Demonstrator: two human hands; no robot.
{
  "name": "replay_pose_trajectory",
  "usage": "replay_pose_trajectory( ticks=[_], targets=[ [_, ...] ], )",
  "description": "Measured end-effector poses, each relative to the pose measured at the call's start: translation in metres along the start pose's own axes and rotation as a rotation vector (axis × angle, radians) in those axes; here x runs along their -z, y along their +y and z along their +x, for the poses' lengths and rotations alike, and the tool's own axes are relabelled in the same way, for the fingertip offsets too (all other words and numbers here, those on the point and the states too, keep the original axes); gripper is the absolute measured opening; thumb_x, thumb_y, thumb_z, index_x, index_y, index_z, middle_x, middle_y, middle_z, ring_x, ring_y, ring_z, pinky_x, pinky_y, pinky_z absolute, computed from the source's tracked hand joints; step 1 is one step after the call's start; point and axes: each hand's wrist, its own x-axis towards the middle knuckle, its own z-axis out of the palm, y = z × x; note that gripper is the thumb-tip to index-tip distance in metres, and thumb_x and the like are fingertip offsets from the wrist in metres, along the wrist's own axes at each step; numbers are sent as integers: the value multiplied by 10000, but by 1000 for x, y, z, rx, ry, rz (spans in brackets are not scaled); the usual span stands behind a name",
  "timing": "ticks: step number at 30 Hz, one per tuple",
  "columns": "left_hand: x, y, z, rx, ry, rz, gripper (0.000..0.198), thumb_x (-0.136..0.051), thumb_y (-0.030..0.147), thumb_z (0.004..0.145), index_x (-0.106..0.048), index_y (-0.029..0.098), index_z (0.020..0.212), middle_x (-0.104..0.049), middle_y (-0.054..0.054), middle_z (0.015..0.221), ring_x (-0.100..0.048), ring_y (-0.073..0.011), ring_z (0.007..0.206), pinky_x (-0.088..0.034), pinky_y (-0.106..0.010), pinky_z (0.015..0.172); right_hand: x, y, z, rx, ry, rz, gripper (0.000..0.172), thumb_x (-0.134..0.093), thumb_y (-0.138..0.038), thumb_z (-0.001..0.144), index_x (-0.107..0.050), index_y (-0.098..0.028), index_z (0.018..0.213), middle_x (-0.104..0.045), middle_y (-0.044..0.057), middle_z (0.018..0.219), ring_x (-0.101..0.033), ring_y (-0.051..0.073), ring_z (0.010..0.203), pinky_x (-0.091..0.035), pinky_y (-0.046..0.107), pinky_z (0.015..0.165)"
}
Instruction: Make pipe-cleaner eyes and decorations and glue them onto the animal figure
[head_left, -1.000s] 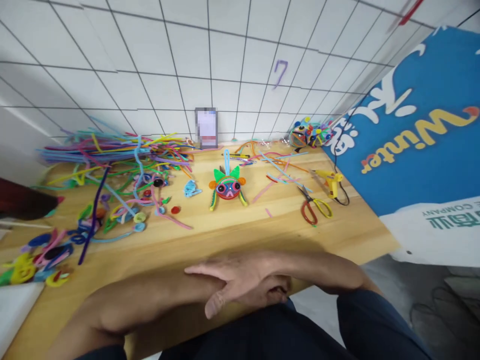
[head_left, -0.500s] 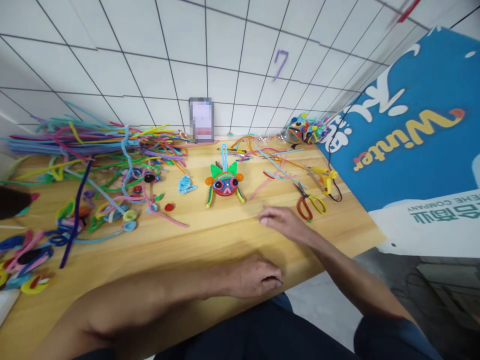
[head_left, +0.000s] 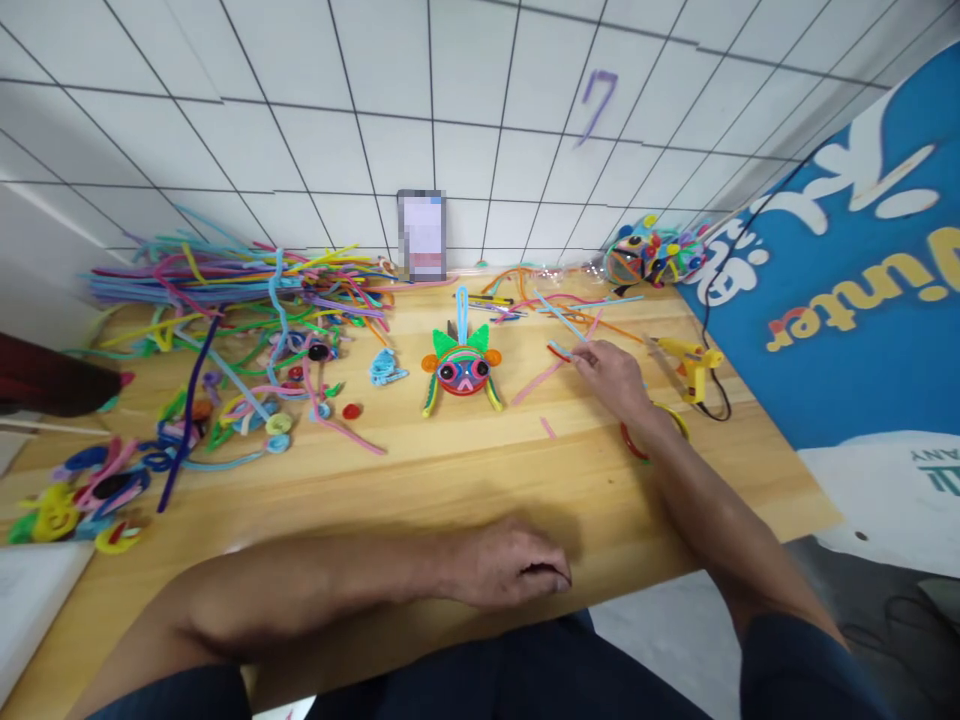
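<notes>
1. With the figure [head_left: 465,386] as clock centre and the wall [head_left: 517,80] at twelve, my left hand [head_left: 506,565] rests between five and six by the near edge of the desk [head_left: 450,470]. Its fingers curl loosely; I cannot tell whether they enclose anything.
2. At eight, coiled parts [head_left: 112,487] lie heaped, well apart from the figure; I judge them not used on it.
3. At four, the scissors [head_left: 636,445] lie partly hidden by my right forearm [head_left: 697,480], nobody cutting.
4. The figure itself looks finished to me: eyes [head_left: 448,372], green points [head_left: 478,338], orange discs [head_left: 429,364], striped limbs [head_left: 430,396] and top loop [head_left: 463,315] are all on.
5. At three, my right hand [head_left: 613,376] has its fingers drawn narrow beside a red strip [head_left: 558,351]; I cannot tell whether they grip it.
6. Further out at three, the glue gun [head_left: 697,368] lies unheld.
7. Farthest, what is left over: a stem bundle [head_left: 217,285] at ten, an orange strip [head_left: 619,326] at two, neither on the figure.
</notes>
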Motion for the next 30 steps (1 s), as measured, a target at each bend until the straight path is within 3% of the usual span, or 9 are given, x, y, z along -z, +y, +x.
replay_pose_trajectory(
  ticks=[8,11,17,22,26,30],
  targets=[
    [-2,-3,0,-6,4,-7,237,-489,243,1054,-696,159,977,-774,-95,916,-710,-167,819,-521,-245,766,27,17,16,-126,62,44,216,-588,-237,901,-785,-201,981,-793,84,931,-686,232,812,-509,350,772],
    [-3,-6,0,-15,8,-5,223,-494,232,1048,-693,164,977,-769,-85,906,-699,-159,809,-514,-239,760,31,18,16,-113,18,31,220,-597,-236,906,-795,-204,996,-799,76,949,-683,224,815,-511,340,784],
    [-4,-8,0,-43,28,-26,228,-493,226,1048,-691,158,957,-756,-76,874,-683,-142,780,-503,-224,745,15,13,15,-83,-135,-92,204,-599,-230,929,-795,-207,983,-786,78,988,-683,231,913,-496,330,825],
    [-5,-7,1,-52,27,-16,239,-489,226,1045,-696,150,950,-756,-85,867,-684,-148,780,-500,-228,740,-2,8,22,-81,-186,-157,176,-592,-216,923,-767,-208,945,-766,98,1034,-663,245,981,-489,340,866],
    [-5,-7,2,-55,34,-5,243,-492,223,1043,-699,144,944,-759,-89,867,-686,-152,781,-497,-230,742,-2,7,27,-102,-158,-137,163,-560,-181,909,-715,-199,862,-755,103,1012,-652,241,974,-489,340,877],
    [-5,-8,2,-65,34,-8,242,-493,223,1044,-697,148,939,-756,-86,857,-681,-150,771,-493,-231,735,20,16,30,-197,-13,-41,206,-474,-268,969,-668,-201,953,-752,92,983,-666,233,918,-507,344,834]
  ],
)
